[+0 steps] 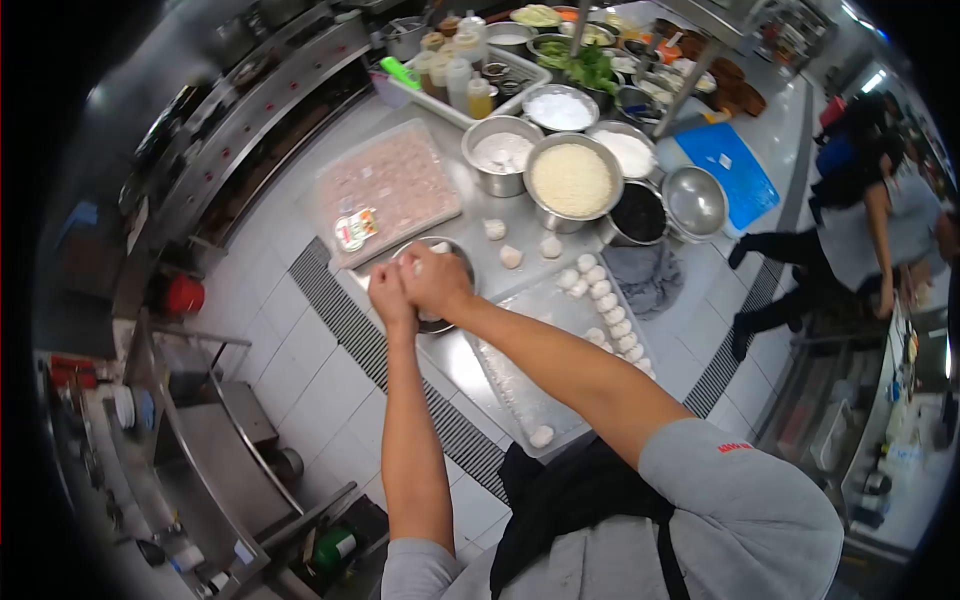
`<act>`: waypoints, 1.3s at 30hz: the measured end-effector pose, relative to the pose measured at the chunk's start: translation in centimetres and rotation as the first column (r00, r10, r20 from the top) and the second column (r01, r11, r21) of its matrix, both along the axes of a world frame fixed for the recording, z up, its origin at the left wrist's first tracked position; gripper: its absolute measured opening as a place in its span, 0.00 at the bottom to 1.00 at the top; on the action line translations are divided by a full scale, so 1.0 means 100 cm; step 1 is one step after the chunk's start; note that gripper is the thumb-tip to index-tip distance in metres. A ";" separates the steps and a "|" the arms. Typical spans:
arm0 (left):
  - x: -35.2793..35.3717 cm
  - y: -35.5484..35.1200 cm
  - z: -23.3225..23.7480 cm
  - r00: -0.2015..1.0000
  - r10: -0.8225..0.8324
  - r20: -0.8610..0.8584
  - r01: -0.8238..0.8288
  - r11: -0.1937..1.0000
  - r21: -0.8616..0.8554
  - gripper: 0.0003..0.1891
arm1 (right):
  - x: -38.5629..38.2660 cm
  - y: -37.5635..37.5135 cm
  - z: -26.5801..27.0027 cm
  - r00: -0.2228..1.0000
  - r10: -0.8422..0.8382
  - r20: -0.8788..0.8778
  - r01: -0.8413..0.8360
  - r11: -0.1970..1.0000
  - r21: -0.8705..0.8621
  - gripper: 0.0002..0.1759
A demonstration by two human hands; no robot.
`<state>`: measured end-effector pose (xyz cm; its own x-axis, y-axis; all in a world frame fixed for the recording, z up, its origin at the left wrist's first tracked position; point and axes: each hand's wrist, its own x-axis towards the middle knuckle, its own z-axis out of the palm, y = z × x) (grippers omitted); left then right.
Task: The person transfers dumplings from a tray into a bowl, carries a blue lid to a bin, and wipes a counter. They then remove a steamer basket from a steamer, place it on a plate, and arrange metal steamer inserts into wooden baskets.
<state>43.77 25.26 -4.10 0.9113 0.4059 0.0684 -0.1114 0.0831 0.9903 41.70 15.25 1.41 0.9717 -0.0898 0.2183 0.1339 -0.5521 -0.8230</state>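
My left hand (387, 293) and my right hand (436, 283) are pressed together, fingers closed, above a round metal bowl (462, 262). Whatever lies between them is mostly hidden; a whitish bit shows at the fingertips. Just beyond the bowl is a flat clear package of pale pink minced meat (385, 180). Three flour-dusted balls, among them a pale ball (511, 257), rest on the steel table to the right of my hands. Beside my right forearm lies a floury tray (500, 385), with white balls (604, 296) lined up along its right side.
Metal bowls stand behind, one with pale crumbs (571, 181), others with white powder (502, 152), and a dark-filled pot (637, 213). A grey cloth (643, 277) and blue board (728, 172) lie right. Squeeze bottles (458, 82) fill a bin. A person (870, 220) stands across the aisle.
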 end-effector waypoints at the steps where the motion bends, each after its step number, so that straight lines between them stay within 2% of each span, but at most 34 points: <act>1: -0.004 0.002 0.009 0.999 0.034 0.002 -0.034 0.999 0.016 0.17 | 0.002 0.006 -0.003 0.998 -0.068 0.000 0.068 0.996 0.050 0.15; 2: -0.008 0.005 0.017 1.000 0.027 0.010 -0.029 0.987 0.160 0.17 | 0.002 0.012 -0.007 0.999 -0.034 0.000 0.034 0.997 0.068 0.15; 3: -0.008 0.009 0.023 1.000 0.017 0.015 -0.020 0.955 0.297 0.18 | 0.003 0.014 -0.009 0.997 -0.076 0.015 0.074 0.989 0.124 0.14; 4: -0.005 0.013 0.022 0.999 0.042 0.017 -0.045 0.951 0.305 0.18 | 0.004 0.015 -0.011 0.992 -0.125 0.025 0.119 0.977 0.175 0.13; 6: -0.001 0.012 0.021 0.999 -0.035 -0.037 0.040 0.990 0.135 0.17 | 0.011 0.015 -0.018 0.994 -0.104 0.022 0.097 0.972 0.213 0.13; 9: -0.001 0.007 0.022 0.997 -0.045 -0.062 0.050 0.996 0.076 0.18 | 0.016 0.008 -0.029 0.997 -0.082 0.004 0.078 0.963 0.257 0.15; 10: 0.000 0.006 0.021 0.999 -0.032 0.000 0.032 0.986 0.162 0.16 | 0.017 0.006 -0.031 0.997 -0.081 -0.013 0.082 0.957 0.277 0.16; 11: -0.001 0.004 0.020 1.000 -0.031 -0.002 0.031 0.986 0.163 0.16 | 0.017 0.005 -0.034 0.996 -0.081 -0.028 0.086 0.951 0.297 0.17; 13: -0.003 -0.006 0.025 0.995 0.087 0.048 -0.098 0.938 0.333 0.17 | 0.017 0.004 -0.034 0.996 -0.080 -0.048 0.090 0.954 0.285 0.18; 14: -0.003 -0.011 0.029 0.995 0.087 0.049 -0.098 0.938 0.331 0.17 | 0.015 0.005 -0.034 0.986 -0.151 -0.076 0.161 0.973 0.164 0.18; 15: -0.002 -0.016 0.030 0.990 0.134 0.033 -0.136 0.905 0.404 0.17 | 0.014 0.006 -0.032 0.970 -0.224 -0.094 0.229 0.973 0.041 0.18; 16: -0.003 -0.019 0.030 0.983 0.183 0.020 -0.170 0.863 0.476 0.17 | 0.011 0.005 -0.030 0.970 -0.224 -0.094 0.229 0.973 0.041 0.18; 19: -0.003 -0.022 0.034 0.975 0.211 0.066 -0.215 0.839 0.500 0.17 | 0.005 0.004 -0.018 0.963 -0.260 -0.069 0.267 0.955 0.130 0.17; 21: -0.005 -0.025 0.035 0.970 0.235 0.059 -0.233 0.841 0.489 0.17 | 0.001 0.003 -0.016 0.973 -0.229 -0.044 0.233 0.947 0.220 0.17; 24: -0.005 -0.030 0.036 0.956 0.288 0.060 -0.282 0.844 0.456 0.17 | 0.005 0.008 -0.016 0.942 -0.328 -0.065 0.335 0.917 0.219 0.15; 27: -0.005 -0.032 0.029 0.948 0.314 0.059 -0.306 0.843 0.443 0.17 | 0.006 0.008 -0.017 0.936 -0.345 -0.072 0.352 0.923 0.154 0.13; 29: -0.010 -0.026 0.027 0.944 0.325 0.056 -0.314 0.836 0.450 0.16 | 0.004 0.008 -0.018 0.942 -0.336 -0.022 0.335 0.932 0.139 0.12; 32: -0.010 -0.021 0.029 0.960 0.254 0.118 -0.278 0.827 0.488 0.15 | 0.005 0.003 -0.016 0.948 -0.311 0.058 0.304 0.946 0.115 0.12; 34: -0.012 -0.016 0.029 0.963 0.223 0.150 -0.268 0.827 0.493 0.16 | 0.004 -0.006 -0.019 0.996 -0.089 -0.033 0.092 0.990 0.106 0.13; 35: -0.013 -0.013 0.029 0.966 0.188 0.178 -0.254 0.828 0.500 0.18 | 0.003 -0.013 -0.022 0.995 -0.091 -0.036 0.094 0.990 0.103 0.13; 36: -0.021 -0.006 0.033 0.995 0.097 0.034 -0.100 0.840 0.534 0.15 | -0.002 -0.023 -0.013 0.998 0.011 -0.066 0.004 0.976 0.218 0.15; 37: -0.029 -0.005 0.035 0.995 0.091 0.029 -0.092 0.845 0.527 0.15 | -0.006 -0.036 -0.008 0.990 0.114 -0.081 -0.081 0.940 0.331 0.17; 38: -0.038 -0.004 0.035 0.995 0.035 -0.095 -0.015 0.980 0.199 0.14 | -0.015 -0.055 -0.003 0.974 0.173 -0.144 -0.105 0.915 0.389 0.20; 39: -0.051 -0.005 0.035 0.978 -0.060 -0.199 0.026 0.985 -0.170 0.13 | -0.036 -0.095 -0.005 0.993 0.114 -0.019 -0.103 0.946 0.308 0.18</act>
